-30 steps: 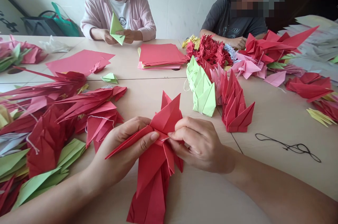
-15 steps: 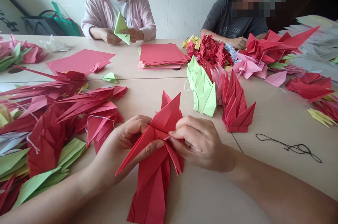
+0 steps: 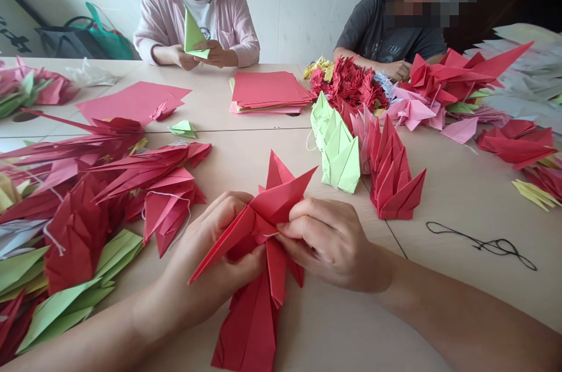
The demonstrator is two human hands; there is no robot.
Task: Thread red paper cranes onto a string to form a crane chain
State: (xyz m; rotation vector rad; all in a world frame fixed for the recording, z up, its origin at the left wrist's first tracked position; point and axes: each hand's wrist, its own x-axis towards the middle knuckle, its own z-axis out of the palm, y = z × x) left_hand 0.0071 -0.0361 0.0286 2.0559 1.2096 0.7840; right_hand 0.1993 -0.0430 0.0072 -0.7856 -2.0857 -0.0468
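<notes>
The red folded paper (image 3: 281, 190) sits at the centre of the clock face, above the pale counter (image 3: 351, 331). The left hand (image 3: 193, 243) grips it from the nine o'clock side, thumb tucked beneath a flap. The right hand (image 3: 329, 243), at three, pinches narrowly at its middle, where a thin whitish strip shows, too small to make out.

Seams cross the counter. A heap of red folded pieces (image 3: 83, 226) spreads at nine o'clock, a stack of sheets (image 3: 267, 91) lies at twelve and a black cord (image 3: 496, 246) at three. Beyond, before a pale wall (image 3: 298, 3), a person in a pink shirt (image 3: 239, 21) sits at eleven, holding green paper (image 3: 192, 33); a person in a dark shirt (image 3: 364, 27) sits at one. A teal bag (image 3: 112, 41) stands at ten.
</notes>
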